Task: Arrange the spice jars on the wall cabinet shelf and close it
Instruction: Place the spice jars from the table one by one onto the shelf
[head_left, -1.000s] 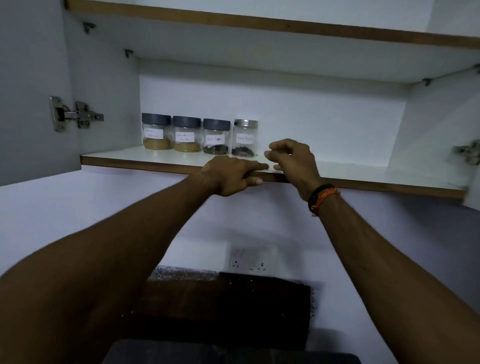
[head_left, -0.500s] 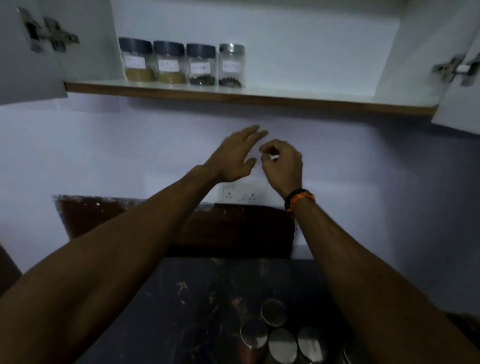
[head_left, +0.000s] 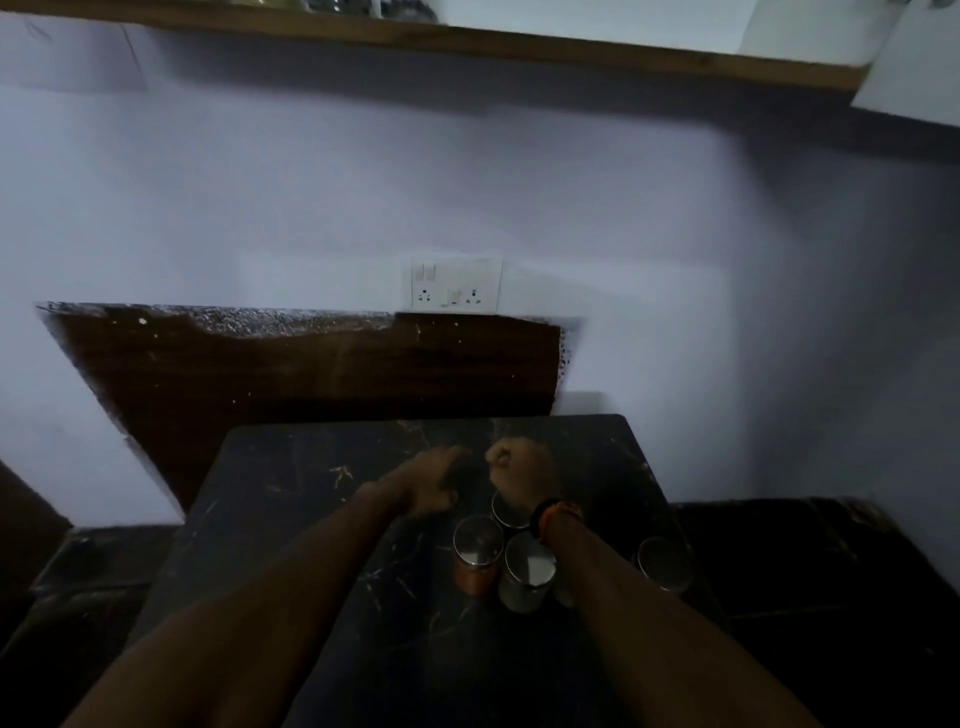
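Hands meet over the counter's (head_left: 291, 519) middle, I see: left hand (head_left: 434, 486) curled on something dark, right hand (head_left: 519, 470) fisted above steel-lidded jars (head_left: 524, 564), labels unreadable.

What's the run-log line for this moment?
phase: fetching jars | left hand: low over table | right hand: fisted | silver-lidded jars: on table

Counts: jars, hands, fittings

Four steel-lidded spice jars stand on one dark marbled table (head_left: 291, 499): a copper-bodied jar (head_left: 477, 556), a silver jar (head_left: 525, 571) at its 3 o'clock, a half-hidden jar (head_left: 505, 512) at 12, and an outlying jar (head_left: 662, 564) far at 3. Two bare hands, left hand (head_left: 431, 483) and right hand (head_left: 519, 470). One wristband (head_left: 555, 512). One switch-and-socket plate (head_left: 456, 285). One shelf edge (head_left: 467, 41); the blurred jars on it are uncountable.
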